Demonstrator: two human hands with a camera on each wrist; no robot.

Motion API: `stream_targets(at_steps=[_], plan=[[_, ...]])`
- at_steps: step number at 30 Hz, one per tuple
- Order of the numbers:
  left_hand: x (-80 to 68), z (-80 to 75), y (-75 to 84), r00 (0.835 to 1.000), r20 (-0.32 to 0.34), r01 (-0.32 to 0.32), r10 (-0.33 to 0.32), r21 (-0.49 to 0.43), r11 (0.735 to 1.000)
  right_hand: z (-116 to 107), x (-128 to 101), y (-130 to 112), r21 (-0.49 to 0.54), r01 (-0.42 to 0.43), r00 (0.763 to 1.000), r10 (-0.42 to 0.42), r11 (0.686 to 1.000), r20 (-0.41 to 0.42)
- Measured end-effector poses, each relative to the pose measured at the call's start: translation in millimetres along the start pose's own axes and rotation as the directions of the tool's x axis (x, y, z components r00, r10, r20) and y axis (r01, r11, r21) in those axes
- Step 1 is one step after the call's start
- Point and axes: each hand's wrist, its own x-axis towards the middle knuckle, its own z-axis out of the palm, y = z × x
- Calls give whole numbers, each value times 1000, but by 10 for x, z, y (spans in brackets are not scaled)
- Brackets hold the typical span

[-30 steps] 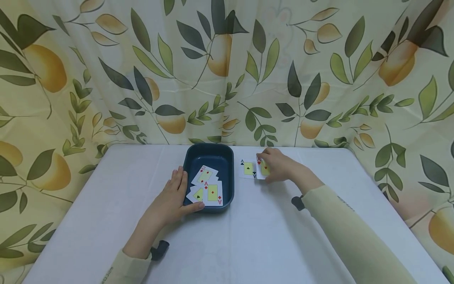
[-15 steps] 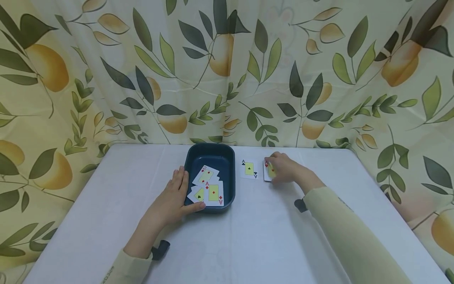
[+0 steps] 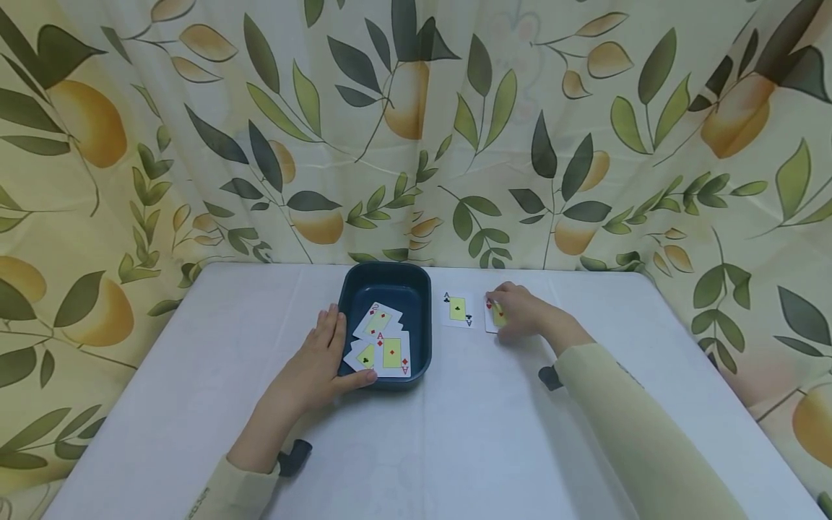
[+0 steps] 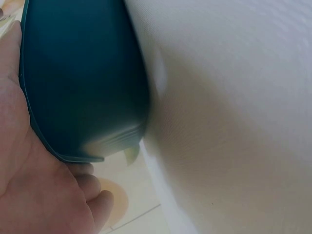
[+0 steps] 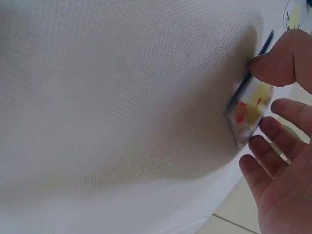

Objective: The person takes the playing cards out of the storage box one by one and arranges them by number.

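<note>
Right hand point(image 3: 520, 312) lifting one edge of a red-suit card point(image 5: 249, 108) off the surface point(image 3: 455, 433), thumb on top, fingers point(image 5: 280, 139) spread beneath, not yet closed. Left hand point(image 3: 318, 361) flat against the blue tray point(image 3: 416, 289), thumb over its rim. Next, probably: pinching the card fully and carrying it toward the tray.

Left hand point(image 3: 320, 361): low centre-left of the head view, palm down, fingers straight and together, thumb spread toward the right.
Left forearm: runs up from the bottom left edge, pale sleeve ending at the wrist (a dark strap piece shows beneath it).
Right hand point(image 3: 520, 310): centre right, just above mid-height, fingers curled downward, thumb tip pressing in the wrist view.
Right forearm: long diagonal from the lower right corner, pale sleeve.
</note>
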Motion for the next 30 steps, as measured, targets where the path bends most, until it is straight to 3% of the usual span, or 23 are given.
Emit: stream_targets(at_steps=[7, 12, 24, 30], plan=[[-7, -4, 9, 1000, -3, 4, -4, -3, 1000, -2, -2, -32, 14, 6, 1000, -6, 1000, -1], [-9, -8, 9, 1000, 3, 11, -11, -3, 1000, -85, -67, -157, 8, 58, 997, -57, 998, -56], [1, -13, 10, 1000, 3, 10, -10, 2, 1000, -343, -279, -731, 36, 242, 964, -235, 970, -127], [7, -14, 14, 1000, 9, 13, -13, -1, 1000, -394, -319, -1025, 13, 330, 936, -326, 944, -136]])
